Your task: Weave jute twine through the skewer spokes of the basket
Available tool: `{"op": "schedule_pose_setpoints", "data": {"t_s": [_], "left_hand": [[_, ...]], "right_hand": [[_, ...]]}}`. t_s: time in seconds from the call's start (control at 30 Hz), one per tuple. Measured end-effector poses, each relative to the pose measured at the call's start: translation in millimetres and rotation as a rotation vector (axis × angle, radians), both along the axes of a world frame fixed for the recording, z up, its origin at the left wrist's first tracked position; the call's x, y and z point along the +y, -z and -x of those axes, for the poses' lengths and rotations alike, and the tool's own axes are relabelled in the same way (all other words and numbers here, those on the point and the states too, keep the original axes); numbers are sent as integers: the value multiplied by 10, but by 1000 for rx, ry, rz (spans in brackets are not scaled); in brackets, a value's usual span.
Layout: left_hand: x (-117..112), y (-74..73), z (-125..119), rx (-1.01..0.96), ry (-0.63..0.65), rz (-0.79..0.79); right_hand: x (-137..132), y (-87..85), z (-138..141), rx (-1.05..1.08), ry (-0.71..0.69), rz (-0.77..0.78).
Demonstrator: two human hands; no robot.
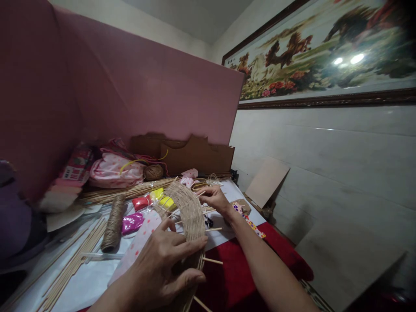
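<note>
A curved band of woven twine (pixel 189 210) stands over the table's near edge, with thin wooden sticks (pixel 212 260) poking out of both sides. My left hand (pixel 169 255) grips its near part, the fingers lying across the outer face and the thumb below. Farther along the band, my right hand (pixel 215 198) pinches the end of one stick beside the weave. Cloth with pink dots (pixel 143 242) lies partly behind my left hand. Left of the band is a spool of brown twine (pixel 113 223).
Bundled wooden sticks (pixel 76 262) lie at the left. Behind the spool are purple (pixel 132 222), red (pixel 141 202) and yellow packets (pixel 164 199). Brown cardboard (pixel 195 154) leans at the back near a twine ball (pixel 154 172). Red cloth (pixel 224 277) covers the near edge.
</note>
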State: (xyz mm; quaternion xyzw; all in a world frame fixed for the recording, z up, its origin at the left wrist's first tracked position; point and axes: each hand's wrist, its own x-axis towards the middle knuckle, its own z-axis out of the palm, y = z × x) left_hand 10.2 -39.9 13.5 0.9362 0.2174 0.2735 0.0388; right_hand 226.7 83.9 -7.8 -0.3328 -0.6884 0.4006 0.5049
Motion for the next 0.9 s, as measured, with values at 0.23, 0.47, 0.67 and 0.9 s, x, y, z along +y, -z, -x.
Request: {"op": "schedule_pose_setpoints", "data": {"t_s": [0.23,0.47,0.67,0.9], "left_hand": [[71,11,43,-85,-110,-71],[64,28,38,-78,-126,-68],[88,62,19,-60,-119,-101],[84,71,14,-51,-138,-126]], "right_hand": [[-195,-39,118,149,-36,185],[-257,-44,180,236,-20,228],[-297,-95,173,204,-21,275],[-275,-60,116,254,-134,304]]}}
